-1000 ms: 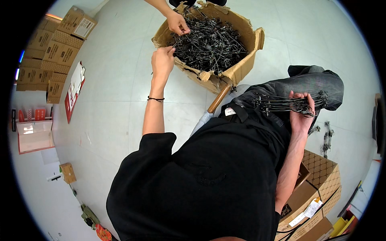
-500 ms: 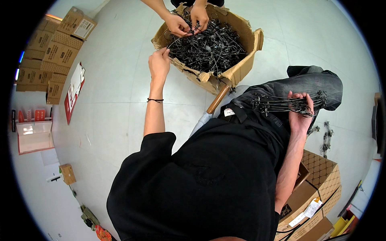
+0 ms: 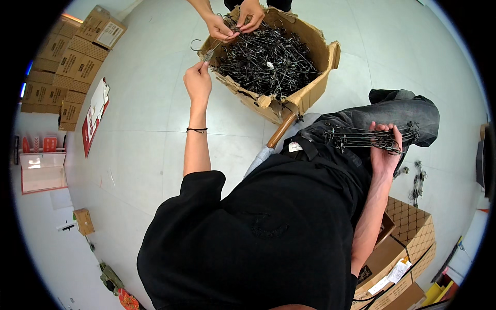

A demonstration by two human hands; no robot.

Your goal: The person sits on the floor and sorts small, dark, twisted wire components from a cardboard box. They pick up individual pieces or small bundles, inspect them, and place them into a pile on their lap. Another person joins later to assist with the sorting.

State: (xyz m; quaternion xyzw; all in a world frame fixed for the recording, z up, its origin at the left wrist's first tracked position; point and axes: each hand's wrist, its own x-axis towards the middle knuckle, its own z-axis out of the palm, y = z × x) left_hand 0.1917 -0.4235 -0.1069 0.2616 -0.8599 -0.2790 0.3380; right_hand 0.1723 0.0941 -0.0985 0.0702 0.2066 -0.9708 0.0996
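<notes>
My left hand point(image 3: 198, 82) is at the near left rim of a torn cardboard box point(image 3: 315, 85), its fingers closed on a thin wire clip hanger point(image 3: 208, 55). That hanger's hook curves out over the box's left edge. Inside the box lies a tangled heap of dark wire clip hangers point(image 3: 274, 62). Over my right thigh, my right hand point(image 3: 385, 152) is wrapped round a bundle of similar clip hangers point(image 3: 356, 137), lying side by side with their clips toward both ends. Another person's hands point(image 3: 232, 23) work at hangers over the far left of the heap.
A wooden handle point(image 3: 282, 129) leans between me and the box. More hangers point(image 3: 417, 183) lie on the floor at the right. An opened carton point(image 3: 413, 227) stands by my right arm. Stacked cartons point(image 3: 67, 67) line the left, near a red and white flat board point(image 3: 95, 119).
My left hand has shifted slightly left, and a hanger with its hook now shows at its fingertips. The other person's hands have moved a little up and left. My right hand stays put.
</notes>
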